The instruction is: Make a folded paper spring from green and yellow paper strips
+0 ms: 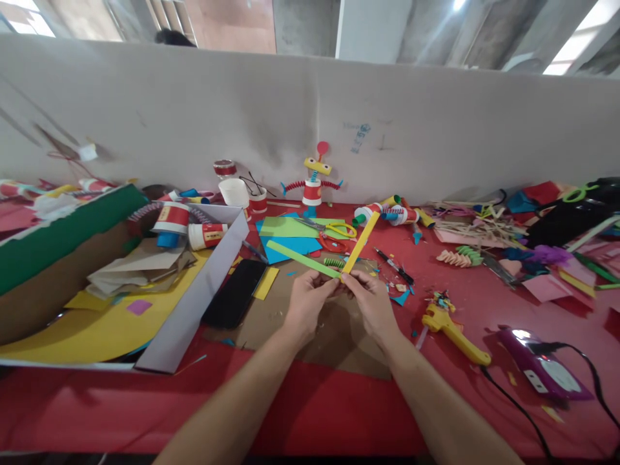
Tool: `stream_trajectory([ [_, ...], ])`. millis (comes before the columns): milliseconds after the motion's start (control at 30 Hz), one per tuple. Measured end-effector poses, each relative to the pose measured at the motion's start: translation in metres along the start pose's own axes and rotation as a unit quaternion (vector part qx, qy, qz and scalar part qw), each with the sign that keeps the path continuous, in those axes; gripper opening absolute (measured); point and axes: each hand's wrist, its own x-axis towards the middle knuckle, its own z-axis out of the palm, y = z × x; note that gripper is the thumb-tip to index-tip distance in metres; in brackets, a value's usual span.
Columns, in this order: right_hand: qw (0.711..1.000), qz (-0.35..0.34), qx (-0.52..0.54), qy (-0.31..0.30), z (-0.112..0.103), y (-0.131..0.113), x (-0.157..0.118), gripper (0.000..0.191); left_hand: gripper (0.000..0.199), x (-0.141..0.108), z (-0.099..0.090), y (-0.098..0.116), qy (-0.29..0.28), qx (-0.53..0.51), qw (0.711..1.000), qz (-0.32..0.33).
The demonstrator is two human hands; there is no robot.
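Observation:
Near the middle of the view, my left hand (309, 298) pinches the end of a green paper strip (298, 256), which points up and to the left. My right hand (371, 298) pinches the lower end of a yellow paper strip (362, 243) that slants up to the right. The two strips meet in a V between my fingertips. Just behind that joint lies a small folded green paper spring (334, 263). Below my hands is a brown cardboard sheet (334, 345). Yellow-handled scissors (339, 228) rest on green paper behind the strips.
A box (179, 310) with papers and cups stands left, beside a black phone (234, 294). A paper cup figure (312, 192) stands at the back. Right are a pen (394, 266), a yellow glue gun (455, 336), a purple power strip (545, 368) with cables, and heaped craft scraps (479, 219).

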Motion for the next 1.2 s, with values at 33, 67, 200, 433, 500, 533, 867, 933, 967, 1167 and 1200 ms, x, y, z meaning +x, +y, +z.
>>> stream_trajectory([
  [33, 1.000, 0.005, 0.003, -0.001, 0.001, 0.000, 0.000, 0.022, 0.024, 0.000, 0.000, 0.000, 0.008, 0.001, 1.000, -0.002],
  [67, 1.000, 0.008, 0.006, -0.001, 0.001, 0.000, 0.000, 0.022, 0.024, 0.000, 0.001, 0.000, 0.018, 0.002, 1.000, -0.004],
  [200, 1.000, 0.007, 0.013, 0.005, 0.003, 0.001, -0.001, 0.019, 0.024, -0.001, 0.003, 0.001, 0.025, -0.004, 1.000, 0.003],
  [433, 0.999, 0.030, 0.030, -0.008, 0.000, -0.001, 0.002, 0.020, 0.029, 0.004, -0.001, 0.004, 0.037, -0.032, 0.998, -0.047],
  [500, 0.999, 0.036, 0.029, -0.024, 0.000, -0.002, 0.003, 0.019, 0.028, 0.005, -0.005, 0.002, 0.037, -0.043, 0.996, -0.063],
  [533, 0.998, 0.040, 0.032, -0.028, 0.000, -0.003, 0.003, 0.018, 0.028, 0.006, -0.006, 0.001, 0.036, -0.048, 0.996, -0.068],
  [867, 1.000, 0.007, 0.014, -0.022, -0.003, 0.002, 0.003, 0.019, 0.028, 0.004, -0.005, 0.005, 0.013, -0.023, 0.996, -0.084],
  [933, 0.999, -0.030, -0.037, -0.016, -0.004, 0.002, 0.003, 0.018, 0.029, 0.005, -0.005, 0.005, 0.010, -0.023, 0.997, -0.069],
  [967, 0.997, -0.043, -0.061, -0.015, -0.005, 0.001, 0.003, 0.018, 0.028, 0.005, -0.004, 0.005, 0.008, -0.024, 0.998, -0.061],
  [1167, 0.984, -0.105, -0.141, -0.025, -0.005, -0.004, 0.002, 0.016, 0.030, 0.005, -0.006, 0.004, -0.002, -0.027, 0.999, -0.045],
  [1200, 0.982, -0.118, -0.149, -0.022, -0.004, -0.004, 0.001, 0.016, 0.030, 0.005, -0.007, 0.004, -0.003, -0.027, 0.999, -0.044],
])
